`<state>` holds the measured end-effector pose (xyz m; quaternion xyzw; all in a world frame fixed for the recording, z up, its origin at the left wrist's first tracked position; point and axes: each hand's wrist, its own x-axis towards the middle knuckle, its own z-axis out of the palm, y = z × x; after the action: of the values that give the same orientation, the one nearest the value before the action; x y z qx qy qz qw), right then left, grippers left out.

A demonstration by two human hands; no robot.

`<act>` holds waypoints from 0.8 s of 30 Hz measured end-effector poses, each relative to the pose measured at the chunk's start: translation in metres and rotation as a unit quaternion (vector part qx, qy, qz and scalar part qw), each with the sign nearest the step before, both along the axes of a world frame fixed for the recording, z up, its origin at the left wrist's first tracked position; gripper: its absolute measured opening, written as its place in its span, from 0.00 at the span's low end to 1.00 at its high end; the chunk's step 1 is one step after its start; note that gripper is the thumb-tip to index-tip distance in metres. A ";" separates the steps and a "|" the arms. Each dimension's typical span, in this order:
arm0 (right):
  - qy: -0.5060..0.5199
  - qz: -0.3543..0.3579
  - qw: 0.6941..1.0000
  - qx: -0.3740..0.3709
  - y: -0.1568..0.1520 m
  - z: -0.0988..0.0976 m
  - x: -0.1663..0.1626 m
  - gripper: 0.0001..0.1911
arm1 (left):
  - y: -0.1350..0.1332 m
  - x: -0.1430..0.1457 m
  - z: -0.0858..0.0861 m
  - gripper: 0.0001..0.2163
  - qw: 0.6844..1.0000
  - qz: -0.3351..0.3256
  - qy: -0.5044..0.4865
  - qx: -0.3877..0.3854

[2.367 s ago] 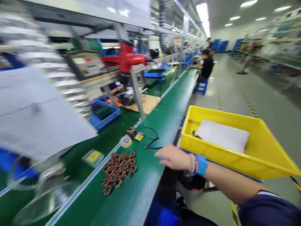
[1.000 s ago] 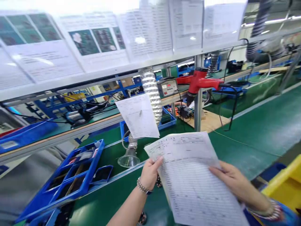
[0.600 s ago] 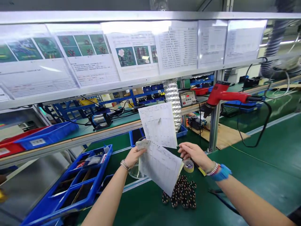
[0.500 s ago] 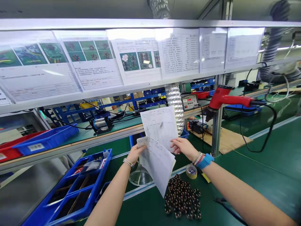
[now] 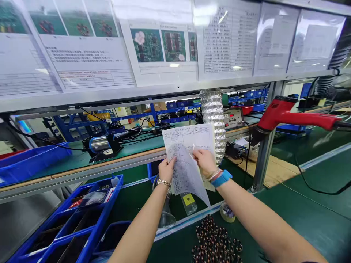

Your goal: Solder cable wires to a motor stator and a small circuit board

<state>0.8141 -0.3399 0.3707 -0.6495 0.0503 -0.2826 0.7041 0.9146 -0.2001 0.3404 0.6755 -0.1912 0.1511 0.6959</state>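
Note:
Several printed sheets of paper (image 5: 189,135) are held up in front of me. At their left edge my left hand (image 5: 166,171) is closed, thumb on the front face. My right hand (image 5: 205,160) is closed at the right side, fingers bent at the edge of a turned sheet (image 5: 186,171) that curls downward. A small pale thing shows above these fingers; I cannot make out what it is. Under the papers, a pile of small black ring-shaped coils with copper-coloured windings (image 5: 216,241) lies on the green bench. A tape roll (image 5: 227,212) sits beside the pile.
A blue divided bin (image 5: 109,204) stands at the left. A red heat gun (image 5: 290,115) hangs at the right by a metal post (image 5: 265,157). Behind the papers are a silver duct (image 5: 212,106) and a shelf with a solder spool (image 5: 101,144). Instruction sheets (image 5: 161,73) hang above.
The view has shifted closer. My right hand has moved inward over the papers, and the front sheet, previously folded down over the lower part, now stands more upright and curls.

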 end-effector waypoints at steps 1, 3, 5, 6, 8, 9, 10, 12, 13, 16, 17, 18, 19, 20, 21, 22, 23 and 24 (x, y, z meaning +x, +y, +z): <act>-0.035 -0.020 0.999 -0.001 -0.002 -0.003 -0.017 0.12 | -0.003 0.000 -0.001 0.17 1.000 0.021 -0.002 -0.001; -0.118 -0.084 0.989 0.002 0.000 -0.011 -0.051 0.09 | -0.009 0.000 -0.003 0.16 0.998 0.055 -0.006 -0.005; -0.248 -0.127 0.960 -0.044 0.007 -0.022 -0.069 0.10 | -0.015 0.000 -0.005 0.15 0.997 0.077 -0.011 -0.010; -0.238 -0.070 0.966 -0.070 0.012 -0.026 -0.069 0.09 | -0.017 0.000 -0.005 0.15 0.996 0.085 -0.012 -0.012; -0.148 0.048 0.985 -0.074 0.018 -0.031 -0.050 0.10 | -0.021 -0.002 -0.006 0.15 0.995 0.098 -0.015 -0.014; -0.106 0.067 0.990 -0.056 0.019 -0.032 -0.034 0.11 | -0.023 -0.003 -0.006 0.15 0.994 0.104 -0.016 -0.014; -0.082 0.061 0.994 -0.035 0.019 -0.031 -0.015 0.12 | -0.024 -0.005 -0.006 0.15 0.994 0.108 -0.017 -0.013; -0.050 0.033 0.998 -0.006 0.015 -0.028 0.020 0.13 | -0.026 -0.006 -0.004 0.14 0.994 0.111 -0.020 -0.012; -0.034 0.028 0.999 -0.002 0.013 -0.025 0.033 0.13 | -0.026 -0.006 -0.003 0.14 0.994 0.110 -0.023 -0.011; 0.017 0.062 0.998 -0.022 0.011 -0.021 0.044 0.13 | -0.024 -0.006 0.004 0.15 0.994 0.099 -0.040 -0.011; 0.033 0.087 0.995 -0.037 0.010 -0.022 0.037 0.13 | -0.019 -0.008 0.006 0.16 0.994 0.093 -0.047 -0.013; 0.046 0.116 0.991 -0.055 0.010 -0.026 0.025 0.13 | -0.011 -0.011 0.006 0.17 0.995 0.088 -0.053 -0.014; 0.058 0.146 0.985 -0.076 0.007 -0.031 0.008 0.13 | 0.000 -0.017 0.003 0.18 0.995 0.086 -0.056 -0.017; 0.066 0.176 0.977 -0.098 0.003 -0.040 -0.014 0.12 | 0.014 -0.026 -0.004 0.19 0.994 0.087 -0.057 -0.017; 0.072 0.208 0.967 -0.129 -0.005 -0.051 -0.039 0.12 | 0.030 -0.039 -0.015 0.20 0.995 0.091 -0.051 -0.006; 0.078 0.232 0.957 -0.158 -0.016 -0.064 -0.067 0.11 | 0.047 -0.054 -0.030 0.20 0.994 0.098 -0.043 0.007; 0.078 0.254 0.943 -0.201 -0.030 -0.080 -0.097 0.09 | 0.065 -0.071 -0.049 0.19 0.993 0.102 -0.025 0.046; 0.071 0.277 0.908 -0.306 -0.048 -0.097 -0.128 0.09 | 0.081 -0.090 -0.070 0.17 0.983 0.090 0.005 0.158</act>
<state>0.6863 -0.3874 0.2738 -0.8391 -0.1712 -0.0310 0.5155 0.8243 -0.1188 0.2706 0.7920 -0.1482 0.1777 0.5649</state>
